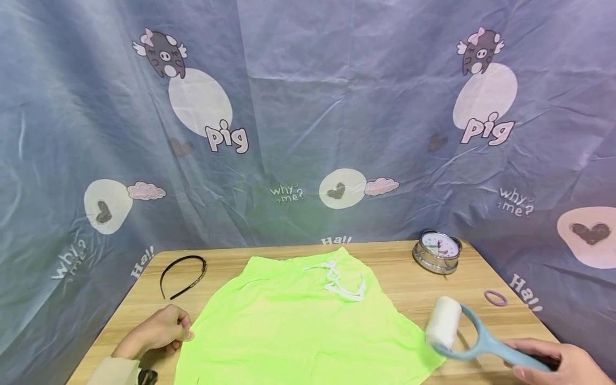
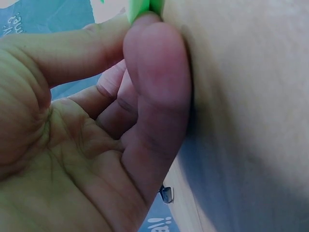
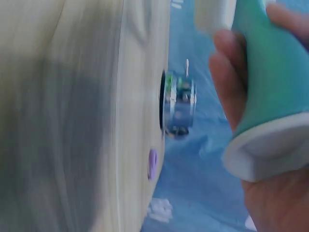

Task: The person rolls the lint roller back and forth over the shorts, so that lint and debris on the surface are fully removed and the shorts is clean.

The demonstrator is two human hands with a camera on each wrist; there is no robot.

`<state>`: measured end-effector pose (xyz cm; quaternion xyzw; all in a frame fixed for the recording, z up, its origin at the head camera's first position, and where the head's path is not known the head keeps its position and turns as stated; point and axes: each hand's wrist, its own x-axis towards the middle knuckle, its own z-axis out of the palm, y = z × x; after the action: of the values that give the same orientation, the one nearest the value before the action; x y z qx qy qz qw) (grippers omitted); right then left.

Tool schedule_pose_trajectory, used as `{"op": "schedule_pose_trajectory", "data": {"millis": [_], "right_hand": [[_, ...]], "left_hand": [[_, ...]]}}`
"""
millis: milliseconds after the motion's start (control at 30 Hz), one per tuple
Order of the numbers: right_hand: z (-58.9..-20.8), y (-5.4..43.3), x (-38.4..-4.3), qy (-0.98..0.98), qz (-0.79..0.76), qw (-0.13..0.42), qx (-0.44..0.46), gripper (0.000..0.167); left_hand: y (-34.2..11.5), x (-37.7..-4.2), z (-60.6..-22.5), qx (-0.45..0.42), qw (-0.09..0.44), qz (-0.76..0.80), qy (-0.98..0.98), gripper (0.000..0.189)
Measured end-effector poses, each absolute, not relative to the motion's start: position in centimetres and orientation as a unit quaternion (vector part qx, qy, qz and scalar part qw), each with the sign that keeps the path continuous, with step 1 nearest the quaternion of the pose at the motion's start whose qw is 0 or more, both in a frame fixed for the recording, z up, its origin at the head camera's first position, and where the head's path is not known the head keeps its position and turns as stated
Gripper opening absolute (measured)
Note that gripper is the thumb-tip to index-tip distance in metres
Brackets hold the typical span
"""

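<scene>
Bright yellow-green shorts [image 1: 289, 321] with a white drawstring [image 1: 339, 283] lie spread on the wooden table, waistband toward the back. At their left edge my left hand [image 1: 161, 329] pinches the fabric between thumb and fingertips; in the left wrist view a bit of green cloth [image 2: 138, 9] shows at the fingertips. My right hand [image 1: 560, 363] grips the blue handle of a lint roller [image 1: 486, 342], also seen from the handle's end in the right wrist view. Its white roll [image 1: 444, 322] is over the right edge of the shorts; whether it touches them I cannot tell.
A black headband [image 1: 185, 275] lies at the back left. A silver round clock [image 1: 437, 252] sits at the back right, with a purple hair tie [image 1: 495, 298] nearer the right edge. Behind the table hangs a blue printed cloth [image 1: 298, 123].
</scene>
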<state>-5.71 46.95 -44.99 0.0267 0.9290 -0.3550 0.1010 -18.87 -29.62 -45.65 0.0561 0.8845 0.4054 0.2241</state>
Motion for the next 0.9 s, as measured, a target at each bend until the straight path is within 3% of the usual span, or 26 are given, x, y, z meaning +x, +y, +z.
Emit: {"op": "schedule_pose_trajectory", "data": {"millis": [100,233,667,900], "right_hand": [[-43.6,44.8,-6.7,0.945,-0.293,0.076,0.122,0.066],[-43.0,43.4,-7.8,0.959,-0.229,0.044,0.160,0.080],[-43.8,42.6,-9.1,0.968,-0.195,-0.004,0.160,0.084],[-43.7,42.1,-9.3,0.965,-0.208,0.002,0.161,0.081]], "left_hand": [[-29.6,-18.8,-45.6,0.055,0.223,0.403,0.886,0.017],[-29.5,-18.7,-45.6,0.052,0.223,0.401,0.887,0.017],[-29.2,-19.0,-45.4,0.045,0.220,0.389,0.893,0.017],[-29.2,-18.9,-45.2,0.044,0.229,0.397,0.888,0.018]]}}
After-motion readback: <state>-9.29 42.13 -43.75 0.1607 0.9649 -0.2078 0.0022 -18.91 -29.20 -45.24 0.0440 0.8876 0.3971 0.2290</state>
